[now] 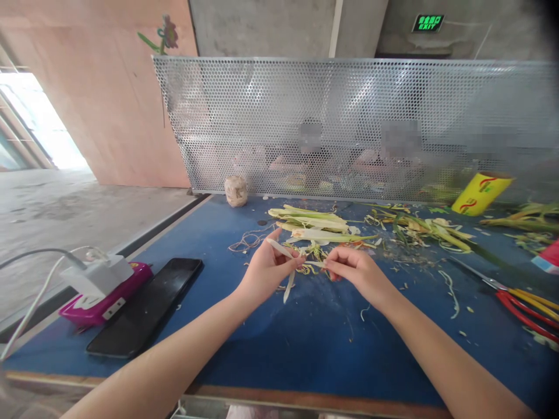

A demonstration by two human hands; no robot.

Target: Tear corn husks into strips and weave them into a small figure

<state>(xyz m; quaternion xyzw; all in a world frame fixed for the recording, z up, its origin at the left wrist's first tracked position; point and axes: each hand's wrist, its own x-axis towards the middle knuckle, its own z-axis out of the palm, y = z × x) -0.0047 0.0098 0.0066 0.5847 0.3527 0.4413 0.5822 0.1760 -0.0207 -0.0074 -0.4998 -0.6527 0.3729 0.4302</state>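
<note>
Pinched between the thumb and fingers of my left hand [269, 263] are pale husk strips [288, 287]; one end sticks up past the fingers and another hangs below. My right hand [354, 265] is closed on the strip's other end, so a short length spans the gap between both hands. Just beyond the hands lies a pile of green and pale corn husks [312, 221]. Under the strip, small yellow-green scraps [315, 251] lie on the blue tabletop [271, 349].
Left are a black phone [148, 305] and a purple power strip [107, 297] with a white plug. Scissors [510, 291], more husks [430, 230] and a yellow cylinder [483, 193] are right. Behind a perforated metal screen [262, 116], people sit. Twine [251, 238] lies near a beige roll [236, 191].
</note>
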